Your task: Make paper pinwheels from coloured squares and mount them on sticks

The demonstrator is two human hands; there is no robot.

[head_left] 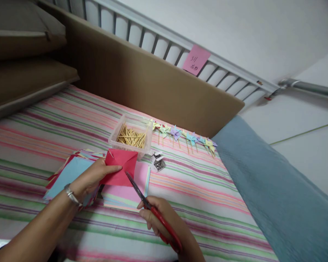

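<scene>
Between its thumb and fingers, my left hand (95, 174) grips a square of red paper (125, 160). Diagonal creases or cuts run across the red square toward its middle. My right hand (155, 214) is wrapped round a pair of red-handled scissors (164, 223), whose dark blades point up and left to the lower right part of the red paper. Whether the blades are fully closed is hard to make out. Below the red paper lies a stack of pink and other pastel sheets (125, 193). Left of it, under my left forearm, is a pile of coloured paper topped by light blue (71, 174).
A clear plastic box (114, 134) of short wooden sticks stands behind the papers. Beside it is a small opened packet of metal pins (159, 163). Paper pinwheels (191, 138) lie in a row along a brown board (153, 91). Cushions (30, 80) are at left.
</scene>
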